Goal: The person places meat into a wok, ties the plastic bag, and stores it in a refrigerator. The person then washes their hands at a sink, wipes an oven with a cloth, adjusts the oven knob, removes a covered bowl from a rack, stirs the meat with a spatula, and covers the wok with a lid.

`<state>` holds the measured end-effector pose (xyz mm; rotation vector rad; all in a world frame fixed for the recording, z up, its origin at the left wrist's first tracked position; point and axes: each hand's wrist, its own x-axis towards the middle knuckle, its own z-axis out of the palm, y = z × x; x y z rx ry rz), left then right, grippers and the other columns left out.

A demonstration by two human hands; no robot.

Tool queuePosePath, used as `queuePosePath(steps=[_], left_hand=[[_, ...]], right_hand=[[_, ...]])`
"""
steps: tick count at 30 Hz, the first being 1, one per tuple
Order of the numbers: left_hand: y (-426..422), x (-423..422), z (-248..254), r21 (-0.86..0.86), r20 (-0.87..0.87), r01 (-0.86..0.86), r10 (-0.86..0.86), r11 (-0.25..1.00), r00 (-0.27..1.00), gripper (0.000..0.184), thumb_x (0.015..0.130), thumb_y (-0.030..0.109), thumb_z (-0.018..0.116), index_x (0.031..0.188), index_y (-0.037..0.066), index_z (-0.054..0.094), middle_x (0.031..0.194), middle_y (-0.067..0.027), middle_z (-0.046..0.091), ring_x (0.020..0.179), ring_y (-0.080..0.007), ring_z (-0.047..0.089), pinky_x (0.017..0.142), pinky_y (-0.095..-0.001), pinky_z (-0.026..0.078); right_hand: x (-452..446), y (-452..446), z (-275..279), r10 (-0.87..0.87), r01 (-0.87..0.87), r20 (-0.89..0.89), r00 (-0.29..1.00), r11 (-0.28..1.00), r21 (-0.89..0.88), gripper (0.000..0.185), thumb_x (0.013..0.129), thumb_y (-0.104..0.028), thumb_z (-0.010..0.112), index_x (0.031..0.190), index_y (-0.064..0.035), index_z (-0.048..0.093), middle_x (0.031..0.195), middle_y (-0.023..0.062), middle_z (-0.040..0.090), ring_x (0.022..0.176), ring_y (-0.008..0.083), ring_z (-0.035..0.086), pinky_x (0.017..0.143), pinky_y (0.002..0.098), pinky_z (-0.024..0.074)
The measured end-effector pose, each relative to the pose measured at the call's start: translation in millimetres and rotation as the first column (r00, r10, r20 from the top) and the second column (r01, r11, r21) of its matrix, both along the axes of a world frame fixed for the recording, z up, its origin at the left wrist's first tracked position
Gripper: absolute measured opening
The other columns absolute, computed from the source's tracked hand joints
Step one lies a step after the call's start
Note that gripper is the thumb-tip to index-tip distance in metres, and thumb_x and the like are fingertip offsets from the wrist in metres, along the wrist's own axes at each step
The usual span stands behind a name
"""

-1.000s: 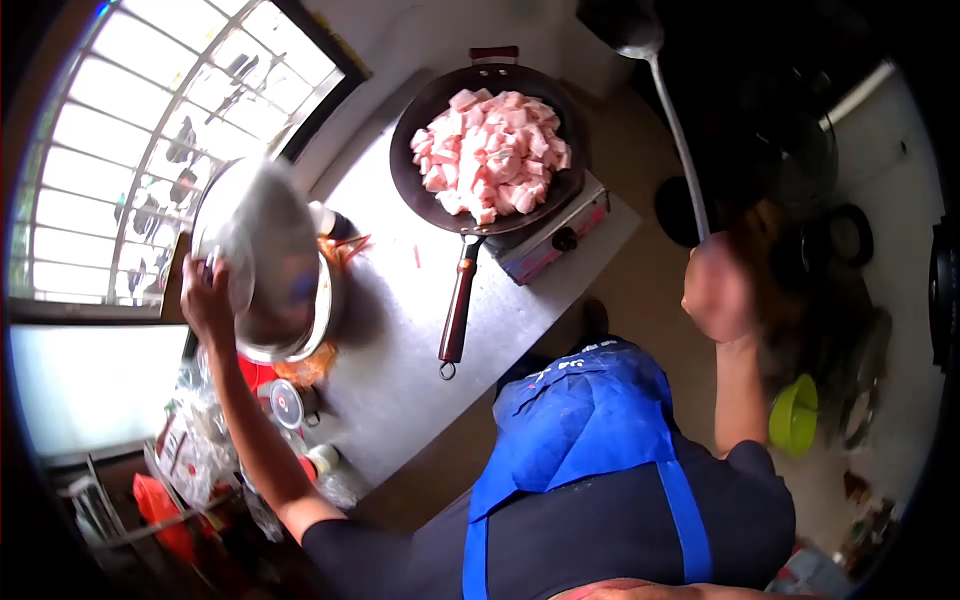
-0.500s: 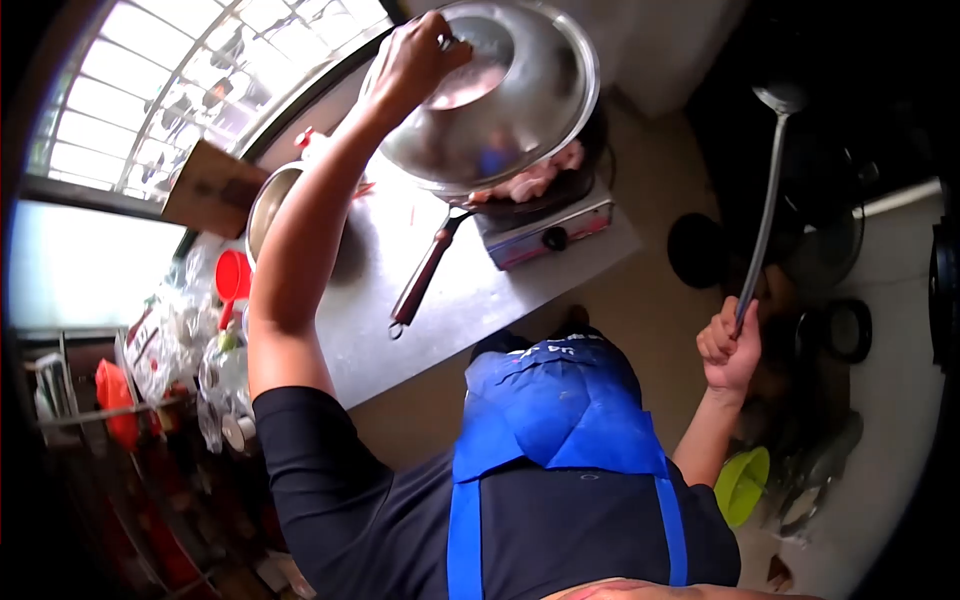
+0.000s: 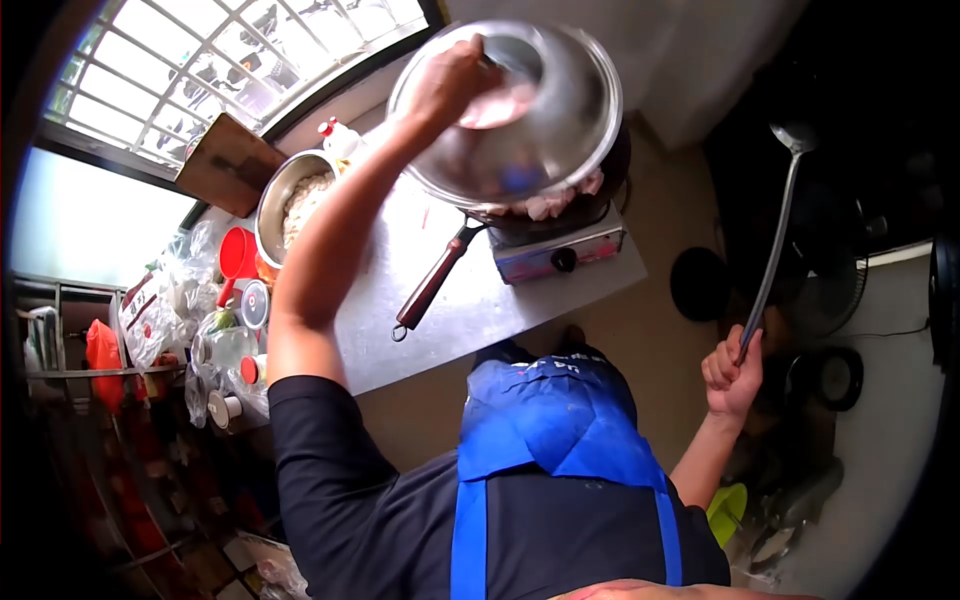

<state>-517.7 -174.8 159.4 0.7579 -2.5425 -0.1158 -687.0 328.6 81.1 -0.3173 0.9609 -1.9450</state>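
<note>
My left hand (image 3: 450, 85) is closed on the knob of a large domed metal lid (image 3: 560, 130). The lid is tilted over a dark pan and hides most of it. Chunks of pale pink raw-looking meat (image 3: 550, 203) show below the lid's near edge. The pan's brown handle (image 3: 432, 285) points toward me, and nobody is holding it. Under the pan sits a portable stove (image 3: 530, 258) with a black dial. Off to the right, my right hand (image 3: 735, 375) grips the end of a long metal ladle (image 3: 775, 240), its bowl pointing up and away.
A metal bowl (image 3: 268, 215) of pale food stands left on the metal table (image 3: 385, 350), beside a wooden board (image 3: 230, 165). A red dipper (image 3: 238, 255), plastic bags (image 3: 165, 330) and jars crowd the left edge. A barred window is behind. Dark pans (image 3: 835, 378) lie at right.
The whole view has shifted, with most things lower in it. The lid is blurred and slightly displaced over the pan, still in my left hand. My right hand keeps the ladle in much the same pose.
</note>
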Motion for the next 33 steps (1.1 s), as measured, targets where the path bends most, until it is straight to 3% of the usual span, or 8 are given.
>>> queuePosePath(steps=[3, 5, 9, 13, 14, 15, 25, 33], left_hand=[[-17.4, 61.0, 39.3, 0.166, -0.139, -0.171, 0.195, 0.971, 0.971, 0.037, 0.090, 0.036, 0.065, 0.106, 0.003, 0.062, 0.087, -0.0223, 0.070, 0.082, -0.0410, 0.069, 0.075, -0.0483, 0.054], [-41.2, 121.4, 51.4, 0.328, -0.271, -0.196, 0.291, 0.924, 0.917, 0.034, 0.093, 0.027, 0.063, 0.120, 0.007, 0.061, 0.079, -0.0137, 0.070, 0.075, -0.0243, 0.070, 0.067, -0.0344, 0.055], [-50.6, 246.8, 35.5, 0.562, -0.392, -0.260, 0.530, 0.785, 0.752, 0.033, 0.093, 0.027, 0.064, 0.119, 0.007, 0.061, 0.079, -0.0128, 0.069, 0.076, -0.0233, 0.070, 0.067, -0.0337, 0.055], [-7.0, 350.4, -11.4, 0.713, -0.536, -0.195, 0.703, 0.674, 0.468, 0.032, 0.093, 0.026, 0.064, 0.118, 0.006, 0.061, 0.080, -0.0119, 0.069, 0.076, -0.0223, 0.069, 0.067, -0.0330, 0.055], [6.6, 367.9, -26.5, 0.740, -0.557, -0.163, 0.731, 0.652, 0.395, 0.032, 0.094, 0.026, 0.064, 0.118, 0.006, 0.061, 0.080, -0.0117, 0.069, 0.076, -0.0221, 0.069, 0.067, -0.0329, 0.055], [20.2, 381.4, -42.2, 0.762, -0.571, -0.133, 0.754, 0.634, 0.325, 0.031, 0.094, 0.026, 0.064, 0.118, 0.006, 0.062, 0.080, -0.0114, 0.069, 0.076, -0.0218, 0.069, 0.067, -0.0327, 0.055], [114.5, 443.2, -146.1, 0.808, -0.585, 0.007, 0.805, 0.589, -0.099, 0.029, 0.095, 0.024, 0.064, 0.116, 0.005, 0.062, 0.081, -0.0091, 0.068, 0.077, -0.0194, 0.068, 0.067, -0.0311, 0.055], [133.4, 471.3, -85.1, 0.690, -0.723, -0.057, 0.683, 0.721, -0.105, 0.027, 0.096, 0.023, 0.065, 0.114, 0.004, 0.062, 0.082, -0.0073, 0.067, 0.077, -0.0174, 0.067, 0.067, -0.0298, 0.055]], right_hand=[[-0.6, -0.2, -3.7, 0.027, -0.026, 0.025, 0.999, 0.999, -0.032, 0.048, 0.109, -0.048, 0.037, 0.076, -0.0136, 0.040, 0.049, -0.0068, 0.026, 0.036, 0.0059, 0.016, 0.038, 0.0229, 0.0160], [2.5, -1.1, -6.7, 0.004, -0.004, 0.015, 1.000, 1.000, -0.017, 0.049, 0.109, -0.050, 0.036, 0.075, -0.0140, 0.038, 0.048, -0.0072, 0.024, 0.036, 0.0059, 0.014, 0.038, 0.0232, 0.0149], [10.7, -11.2, -12.2, 0.009, -0.009, 0.036, 0.999, 1.000, -0.015, 0.047, 0.109, -0.046, 0.037, 0.074, -0.0149, 0.039, 0.049, -0.0073, 0.024, 0.035, 0.0053, 0.017, 0.036, 0.0214, 0.0165], [-11.2, -15.4, -53.9, -0.113, 0.106, 0.490, 0.864, 0.993, 0.041, 0.046, 0.109, -0.046, 0.038, 0.074, -0.0156, 0.038, 0.049, -0.0075, 0.024, 0.034, 0.0050, 0.017, 0.035, 0.0211, 0.0155], [-5.6, -25.4, -46.6, -0.041, 0.046, 0.443, 0.896, 0.999, -0.001, 0.046, 0.109, -0.046, 0.038, 0.074, -0.0157, 0.038, 0.049, -0.0076, 0.024, 0.034, 0.0049, 0.017, 0.035, 0.0211, 0.0153], [16.7, -47.5, -11.3, 0.087, -0.088, 0.054, 0.995, 0.996, 0.012, 0.046, 0.109, -0.045, 0.038, 0.075, -0.0154, 0.038, 0.049, -0.0074, 0.024, 0.034, 0.0048, 0.017, 0.034, 0.0209, 0.0156], [33.6, -100.7, 5.1, 0.276, -0.274, -0.064, 0.959, 0.961, 0.029, 0.045, 0.109, -0.045, 0.038, 0.076, -0.0145, 0.039, 0.049, -0.0070, 0.027, 0.035, 0.0042, 0.018, 0.036, 0.0203, 0.0174], [46.9, -108.7, 18.5, 0.282, -0.279, -0.099, 0.954, 0.959, 0.043, 0.045, 0.110, -0.043, 0.035, 0.077, -0.0129, 0.041, 0.049, -0.0065, 0.029, 0.036, 0.0043, 0.019, 0.037, 0.0209, 0.0173]])
